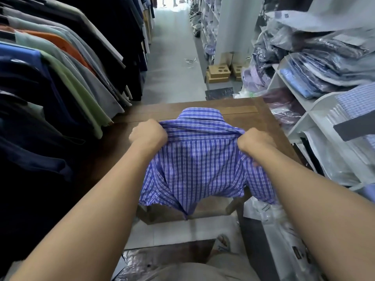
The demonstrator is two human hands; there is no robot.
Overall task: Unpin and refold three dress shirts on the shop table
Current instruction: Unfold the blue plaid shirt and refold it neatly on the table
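Both fists are up on the shirt (194,159), a blue-and-white check, held by its shoulders over the near half of the brown table (269,122). The left hand (149,133) is balled tight, fingers curled into the cloth just below the collar's left end; the right hand (254,141) matches it on the other shoulder, knuckles up, fabric bunched inside the grip. The collar (199,116) points away toward the far edge of the table, and the body of the shirt hangs down from the two grips, its hem sagging past the table's near edge, with one sleeve trailing under the right forearm. A rack of hanging shirts (60,78) crowds the left side, touching the table's corner. On the right, white shelves (304,116) carry bagged shirts (316,63) in heaps. Cardboard boxes (219,74) sit on the aisle floor beyond the table.
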